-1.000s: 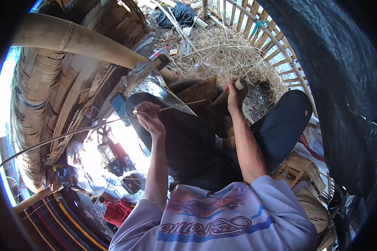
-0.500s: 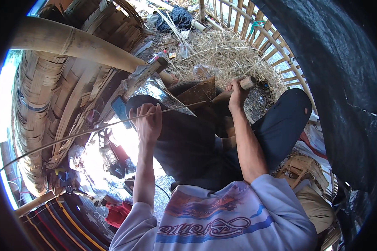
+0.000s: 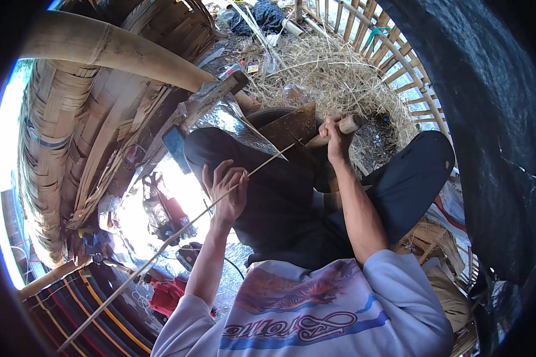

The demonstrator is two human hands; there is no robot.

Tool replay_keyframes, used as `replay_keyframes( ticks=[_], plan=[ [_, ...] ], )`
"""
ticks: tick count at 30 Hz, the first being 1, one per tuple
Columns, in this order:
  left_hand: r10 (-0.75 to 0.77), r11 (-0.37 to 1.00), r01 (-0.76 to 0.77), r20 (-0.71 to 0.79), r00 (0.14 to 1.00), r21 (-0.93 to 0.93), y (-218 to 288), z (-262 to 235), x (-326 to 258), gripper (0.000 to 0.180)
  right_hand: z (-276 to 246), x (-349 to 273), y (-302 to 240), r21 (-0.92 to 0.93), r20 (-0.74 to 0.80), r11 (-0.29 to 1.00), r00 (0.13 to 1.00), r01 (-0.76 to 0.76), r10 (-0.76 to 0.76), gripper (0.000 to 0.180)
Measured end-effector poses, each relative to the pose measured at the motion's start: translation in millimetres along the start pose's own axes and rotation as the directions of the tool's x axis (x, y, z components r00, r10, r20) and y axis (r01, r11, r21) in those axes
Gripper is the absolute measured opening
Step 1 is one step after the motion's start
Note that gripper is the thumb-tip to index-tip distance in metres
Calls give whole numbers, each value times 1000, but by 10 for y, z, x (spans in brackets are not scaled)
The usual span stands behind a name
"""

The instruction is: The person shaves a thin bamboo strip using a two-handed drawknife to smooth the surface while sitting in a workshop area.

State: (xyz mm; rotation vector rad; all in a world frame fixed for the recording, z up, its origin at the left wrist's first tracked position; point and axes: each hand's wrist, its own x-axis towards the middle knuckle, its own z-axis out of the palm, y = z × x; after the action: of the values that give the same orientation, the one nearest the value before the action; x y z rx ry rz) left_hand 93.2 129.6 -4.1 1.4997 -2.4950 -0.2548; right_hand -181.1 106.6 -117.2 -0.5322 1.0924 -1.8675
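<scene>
A long, thin bamboo strip [image 3: 178, 233] runs from the lower left up toward my lap. My left hand [image 3: 227, 193], above my left thigh, pinches it near its upper end; some of the fingers are loosely raised. That end reaches close to a short dark blade tip. My right hand [image 3: 337, 138] is closed around the thick wooden handle [image 3: 350, 124] of what looks like a knife, beyond my crossed legs. Most of its blade is hard to make out against the dark. A rusty brown plate [image 3: 289, 128] stands just left of the handle.
Dry straw shavings [image 3: 333, 71] cover the ground ahead. A thick bamboo pole [image 3: 125, 47] and woven bamboo panels [image 3: 53, 154] are at the left. A curved slatted bamboo fence [image 3: 408, 65] and black plastic sheeting [image 3: 476, 107] stand at the right. A red cloth [image 3: 170, 296] lies lower left.
The strip's outer end has swung downward, so it slants more steeply. My left hand has shifted right and down, its fingers looser. My right hand still grips the handle, with the view slightly shifted.
</scene>
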Motion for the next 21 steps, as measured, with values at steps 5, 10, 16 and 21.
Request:
replay_keyframes(
  ticks=[5,10,16,21],
  plan=[
    [-28,999,28,9,1000,-20,57,15,-71,18,140,-105,-25,13,40,1000,999,12,-13,19],
    [-34,998,32,-39,999,-52,62,48,-67,18,172,-271,-28,-383,270,908,960,171,-67,25],
    [-38,998,36,-42,998,-49,71,40,-68,18,177,-303,-56,1,284,1000,959,26,-25,21],
    [-4,999,2,-40,999,-49,20,41,-45,14,232,-228,-86,-9,251,1000,968,-20,22,23]
  ],
)
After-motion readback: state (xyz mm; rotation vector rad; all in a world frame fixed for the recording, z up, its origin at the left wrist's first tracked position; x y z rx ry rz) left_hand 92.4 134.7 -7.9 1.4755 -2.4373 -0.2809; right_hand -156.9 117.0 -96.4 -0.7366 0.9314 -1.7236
